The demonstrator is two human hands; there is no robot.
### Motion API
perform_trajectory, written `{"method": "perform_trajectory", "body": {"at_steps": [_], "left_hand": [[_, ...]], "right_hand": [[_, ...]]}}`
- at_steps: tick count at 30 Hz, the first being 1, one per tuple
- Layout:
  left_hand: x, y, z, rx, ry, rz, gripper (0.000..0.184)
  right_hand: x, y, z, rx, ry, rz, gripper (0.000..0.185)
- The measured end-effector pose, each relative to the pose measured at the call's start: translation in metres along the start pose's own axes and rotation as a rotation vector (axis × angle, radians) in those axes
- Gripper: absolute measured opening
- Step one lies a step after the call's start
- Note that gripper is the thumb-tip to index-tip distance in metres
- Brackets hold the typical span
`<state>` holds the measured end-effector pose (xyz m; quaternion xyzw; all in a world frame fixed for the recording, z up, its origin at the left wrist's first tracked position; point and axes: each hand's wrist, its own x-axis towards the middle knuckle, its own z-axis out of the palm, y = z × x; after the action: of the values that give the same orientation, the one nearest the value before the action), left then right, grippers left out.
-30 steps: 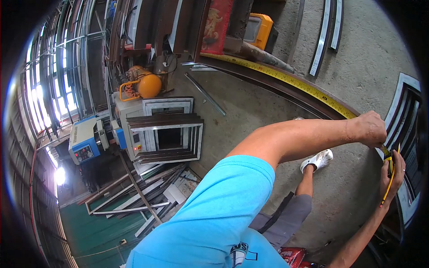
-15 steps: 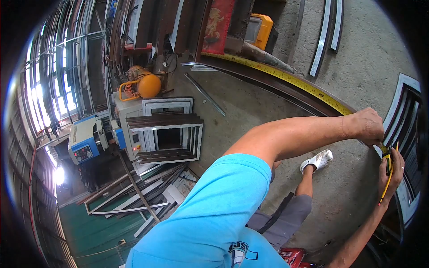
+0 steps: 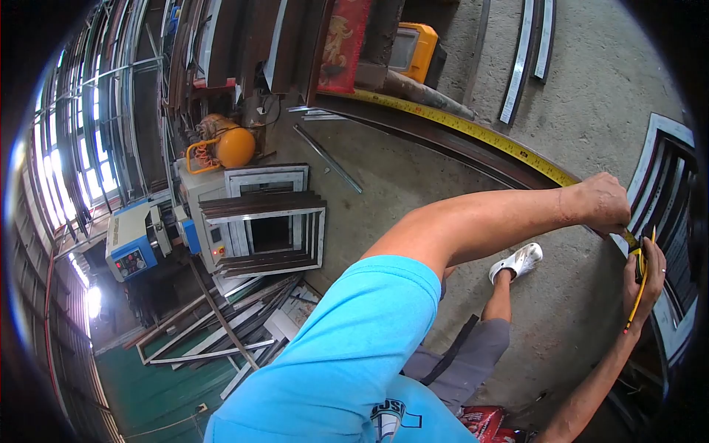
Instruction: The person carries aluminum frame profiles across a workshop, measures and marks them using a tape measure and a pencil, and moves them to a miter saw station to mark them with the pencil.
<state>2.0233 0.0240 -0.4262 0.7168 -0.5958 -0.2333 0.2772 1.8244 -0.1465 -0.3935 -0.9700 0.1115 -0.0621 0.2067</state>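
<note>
A yellow tape measure blade point(image 3: 473, 131) runs along a long brown metal profile point(image 3: 436, 142). My left hand point(image 3: 602, 203) is closed over the blade near the profile's near end; its fingertips are hidden. Beyond it, a short stretch of blade leads to the tape measure case point(image 3: 638, 264), black and yellow. My right hand point(image 3: 650, 284) is closed around that case and also holds a yellow pencil point(image 3: 641, 292), whose end points past the wrist. Beside the right hand lies a pale-edged frame point(image 3: 650, 155) with dark bars inside.
Two metal strips point(image 3: 519, 63) lie on the concrete floor, near a yellow-cased lamp point(image 3: 413, 52). Stacked window frames point(image 3: 321, 236), an orange tank point(image 3: 235, 146) and a blue-white machine point(image 3: 131, 247) stand to the left. Loose profiles point(image 3: 214, 343) are piled below them. My shoe point(image 3: 517, 262) is on the floor.
The whole view has shifted slightly, moving the scene a little to the left. Both hands keep nearly the same hold on the tape, with the pencil still in the right.
</note>
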Motion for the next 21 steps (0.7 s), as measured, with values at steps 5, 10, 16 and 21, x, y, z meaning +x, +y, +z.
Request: {"method": "perform_trajectory", "body": {"at_steps": [5,10,16,21], "left_hand": [[0.008,-0.002,0.012,0.014,0.096,-0.023,0.021],[0.016,-0.012,-0.003,-0.237,-0.080,-0.005,0.027],[0.054,-0.011,-0.021,-0.198,-0.436,0.007,0.028],[0.067,-0.002,-0.028,-0.089,-0.502,0.028,0.028]], "right_hand": [[0.006,-0.006,-0.002,0.015,0.031,-0.014,0.045],[0.013,-0.019,-0.003,0.014,0.045,-0.061,0.053],[0.014,-0.034,0.002,-0.026,0.069,-0.033,0.068],[0.010,-0.039,0.015,-0.077,0.113,-0.005,0.073]]}}
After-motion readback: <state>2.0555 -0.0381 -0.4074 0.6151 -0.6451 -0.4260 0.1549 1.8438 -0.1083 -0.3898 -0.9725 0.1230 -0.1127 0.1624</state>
